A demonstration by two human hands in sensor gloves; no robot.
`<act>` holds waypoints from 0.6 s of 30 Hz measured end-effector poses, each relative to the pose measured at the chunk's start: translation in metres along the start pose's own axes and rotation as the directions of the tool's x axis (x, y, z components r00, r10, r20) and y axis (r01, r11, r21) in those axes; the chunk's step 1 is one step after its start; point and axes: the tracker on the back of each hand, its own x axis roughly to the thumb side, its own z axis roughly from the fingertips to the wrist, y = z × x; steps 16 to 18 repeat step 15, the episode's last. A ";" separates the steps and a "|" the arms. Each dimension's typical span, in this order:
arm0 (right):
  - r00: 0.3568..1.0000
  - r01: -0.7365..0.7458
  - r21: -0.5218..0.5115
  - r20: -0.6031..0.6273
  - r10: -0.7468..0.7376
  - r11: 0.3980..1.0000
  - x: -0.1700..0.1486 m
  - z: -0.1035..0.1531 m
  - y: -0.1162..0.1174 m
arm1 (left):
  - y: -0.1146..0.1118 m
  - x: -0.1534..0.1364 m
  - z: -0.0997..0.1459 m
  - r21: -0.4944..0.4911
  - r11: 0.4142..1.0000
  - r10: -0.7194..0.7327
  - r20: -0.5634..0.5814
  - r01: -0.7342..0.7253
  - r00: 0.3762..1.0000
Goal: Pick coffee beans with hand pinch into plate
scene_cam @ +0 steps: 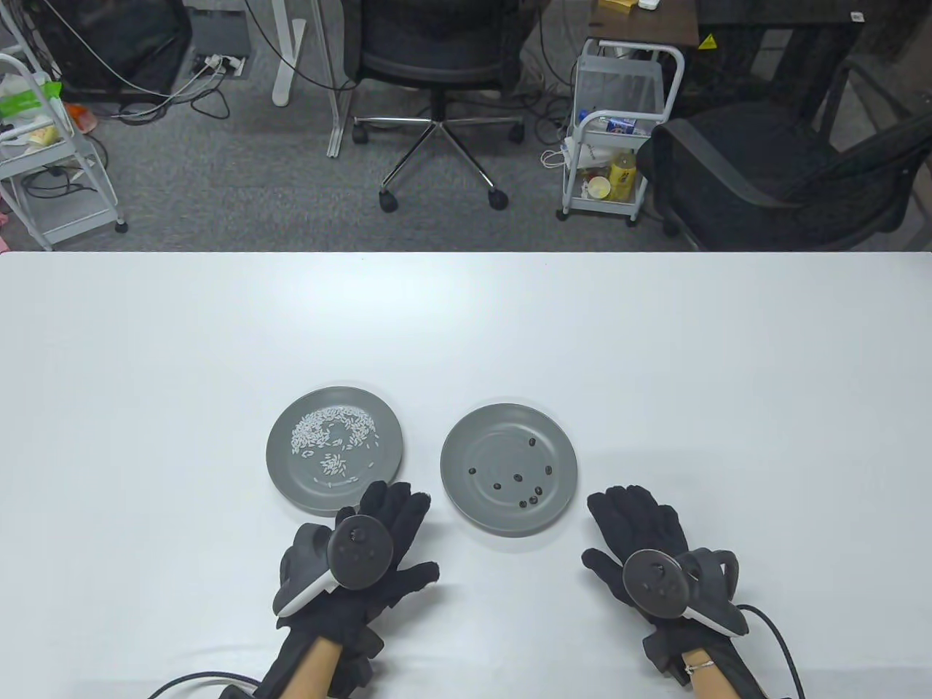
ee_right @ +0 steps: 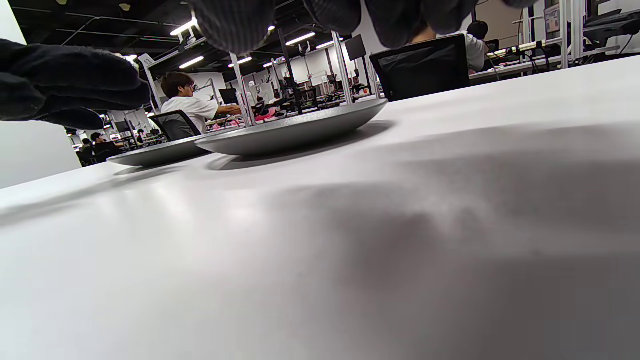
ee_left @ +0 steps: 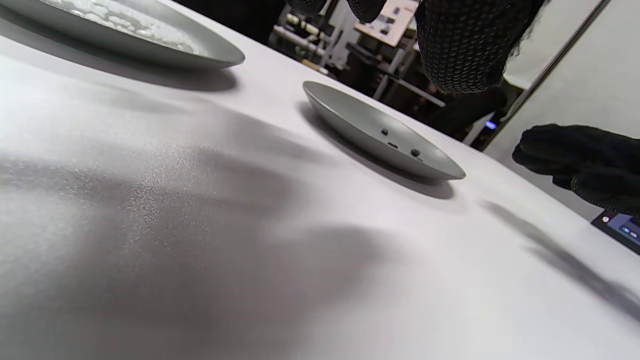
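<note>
Black-gloved left hand (scene_cam: 364,561), fingers spread, hides the rice plate's (scene_cam: 280,455) near rim.

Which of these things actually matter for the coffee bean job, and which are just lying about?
Part of the job:
- coffee beans
- right plate holding them
- left hand
- right hand

Just lying about:
- left plate with rice grains
- office chair
- white cart

A white bench (scene_cam: 466,328) fills the foreground. Past its far edge lies grey carpet (scene_cam: 218,182) with a black office chair (scene_cam: 437,65) on a chrome star base, two white wheeled carts (scene_cam: 619,131) (scene_cam: 44,160), trailing cables (scene_cam: 175,87) and a dark armchair (scene_cam: 786,175).
</note>
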 end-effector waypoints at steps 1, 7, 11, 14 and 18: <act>1.000 0.001 0.000 -0.001 -0.001 1.000 0.000 0.000 0.000 | -0.001 0.000 -0.001 0.002 1.000 0.010 0.011 -0.010 1.000; 0.999 -0.017 0.006 -0.030 0.017 1.000 -0.002 0.001 0.000 | -0.004 0.001 -0.004 -0.026 1.000 0.003 0.008 -0.002 1.000; 0.998 -0.027 -0.005 -0.056 0.027 1.000 -0.004 0.002 -0.002 | -0.005 0.001 -0.005 -0.037 0.999 -0.002 0.011 0.003 1.000; 0.997 -0.031 -0.003 -0.067 0.031 1.000 -0.005 0.002 -0.001 | -0.006 0.002 -0.006 -0.034 0.999 -0.004 0.014 0.004 1.000; 0.997 -0.037 0.006 -0.072 0.037 0.999 -0.006 0.002 -0.001 | -0.006 0.002 -0.006 -0.035 0.999 -0.002 0.013 0.002 1.000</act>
